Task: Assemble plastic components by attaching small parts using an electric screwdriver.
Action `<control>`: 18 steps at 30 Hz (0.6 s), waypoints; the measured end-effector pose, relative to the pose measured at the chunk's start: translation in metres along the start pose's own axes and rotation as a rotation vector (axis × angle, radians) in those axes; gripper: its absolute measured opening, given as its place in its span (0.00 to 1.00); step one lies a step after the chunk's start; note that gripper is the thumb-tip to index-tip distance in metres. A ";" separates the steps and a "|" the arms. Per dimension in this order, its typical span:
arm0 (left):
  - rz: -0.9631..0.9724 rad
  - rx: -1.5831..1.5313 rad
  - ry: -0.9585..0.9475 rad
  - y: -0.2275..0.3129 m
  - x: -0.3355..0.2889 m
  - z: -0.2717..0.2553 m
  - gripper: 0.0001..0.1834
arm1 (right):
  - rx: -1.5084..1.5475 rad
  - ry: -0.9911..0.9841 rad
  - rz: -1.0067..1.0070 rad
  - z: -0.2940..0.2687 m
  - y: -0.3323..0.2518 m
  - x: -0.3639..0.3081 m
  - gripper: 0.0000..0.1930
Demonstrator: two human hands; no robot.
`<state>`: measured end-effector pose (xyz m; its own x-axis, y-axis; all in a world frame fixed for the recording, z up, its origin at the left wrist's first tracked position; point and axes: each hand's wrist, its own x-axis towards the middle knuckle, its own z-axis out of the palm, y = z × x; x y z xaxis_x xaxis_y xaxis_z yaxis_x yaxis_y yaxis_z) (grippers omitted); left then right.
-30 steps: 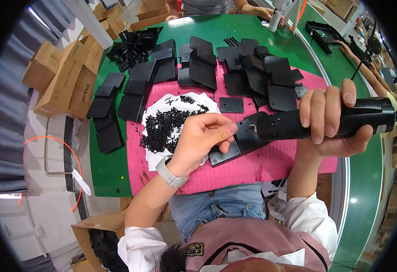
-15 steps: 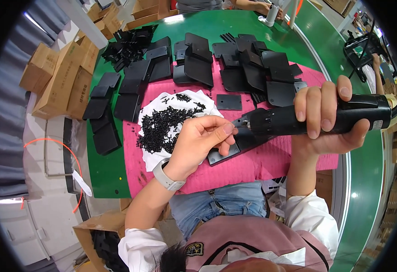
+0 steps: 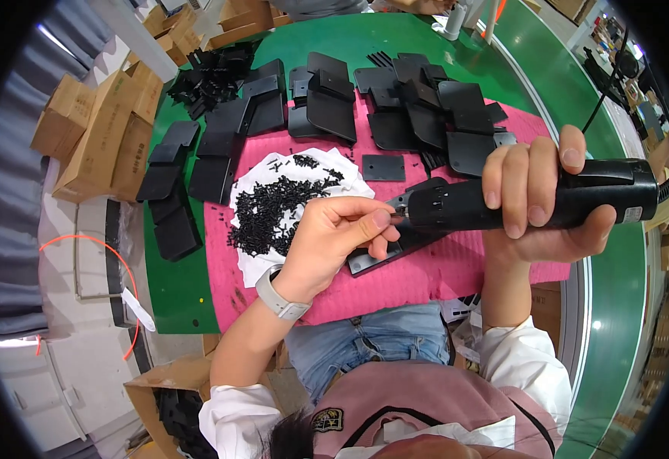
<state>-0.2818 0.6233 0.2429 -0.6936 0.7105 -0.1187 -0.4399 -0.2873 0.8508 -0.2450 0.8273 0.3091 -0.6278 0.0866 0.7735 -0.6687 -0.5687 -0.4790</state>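
Right hand [image 3: 550, 200] clenched around a black cylindrical electric screwdriver [image 3: 529, 205], held lying across, tip toward the left, cable leaving from the right end. Left hand [image 3: 333, 239] with fingers pinched together right at the tip of the tool, probably on a small black screw, too small to see clearly; a pale wristwatch [image 3: 279, 294] on that wrist. Just under the tip and the left fingers, a flat black plastic plate [image 3: 376, 256] lying on the pink mat [image 3: 426, 275], partly hidden by the hand. To the left of the left hand, a heap of small black screws [image 3: 273, 214] on a white cloth [image 3: 252, 264], touching the pink mat. Farther from the body, many black plastic parts [image 3: 396, 107], stacked and overlapping, over the far edge of the mat and on the green surface [image 3: 174, 291]. One small flat black square piece [image 3: 384, 167] alone on the mat, between the screws and the stacked parts. At the left rim, brown cardboard boxes [image 3: 97, 138] standing beside the surface.
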 end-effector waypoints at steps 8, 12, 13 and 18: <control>-0.031 0.142 -0.062 0.011 0.001 0.001 0.12 | 0.023 -0.120 -0.004 -0.003 -0.003 0.003 0.26; 0.134 0.547 0.180 0.013 0.002 -0.001 0.15 | -0.046 0.021 0.110 0.001 -0.006 0.011 0.22; 0.195 0.627 0.199 0.009 0.005 -0.005 0.11 | -0.072 0.009 0.124 0.002 -0.004 0.014 0.21; 0.349 0.823 0.253 0.001 0.023 0.006 0.06 | -0.262 -0.029 0.247 -0.002 0.003 0.015 0.22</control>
<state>-0.2950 0.6433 0.2446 -0.8570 0.4804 0.1864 0.2930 0.1567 0.9432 -0.2570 0.8283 0.3183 -0.7744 -0.0527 0.6305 -0.5796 -0.3402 -0.7405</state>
